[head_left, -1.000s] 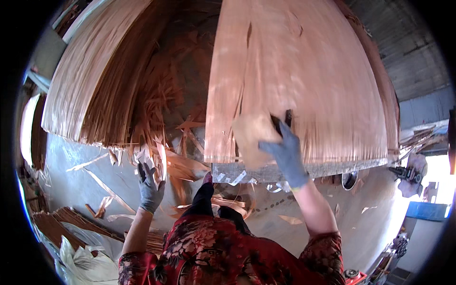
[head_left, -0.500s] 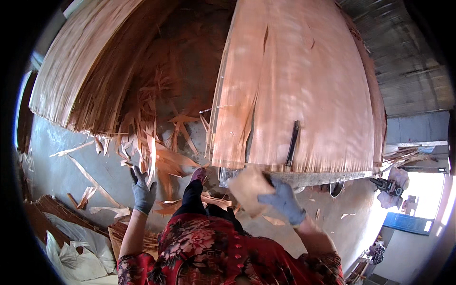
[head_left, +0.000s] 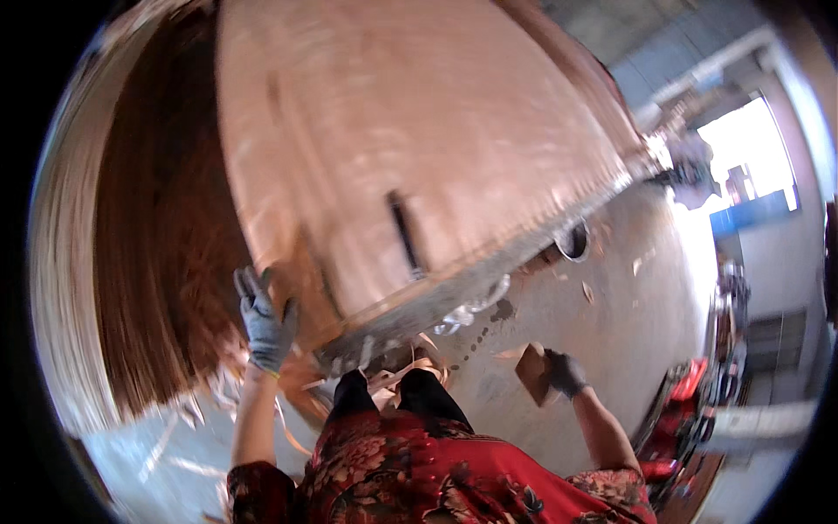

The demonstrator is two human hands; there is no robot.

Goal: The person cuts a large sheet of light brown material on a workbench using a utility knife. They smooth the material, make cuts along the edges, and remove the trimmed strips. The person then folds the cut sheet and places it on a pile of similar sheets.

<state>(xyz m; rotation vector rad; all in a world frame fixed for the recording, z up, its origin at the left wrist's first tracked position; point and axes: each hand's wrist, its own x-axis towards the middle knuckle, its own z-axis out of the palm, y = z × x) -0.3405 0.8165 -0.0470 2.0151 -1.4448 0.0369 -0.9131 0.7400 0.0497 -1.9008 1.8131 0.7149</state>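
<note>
Here the right hand (head_left: 567, 374) clamps a brown block (head_left: 532, 375) — left hand (head_left: 265, 325) beside wood sheets (head_left: 436, 122), grip apart.

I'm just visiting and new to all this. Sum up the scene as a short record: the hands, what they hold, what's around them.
Left hand: gloved, fingers extended, by the near left corner of the sheet stack; contact unclear
Right hand: gloved, gripping a brown piece away from the stack
On the sheet stack: a dark strip
Far left: a second stack, brown, streaky
Floor: grey, with scraps
Clothing: red floral top
Picture: blurred in places
</note>
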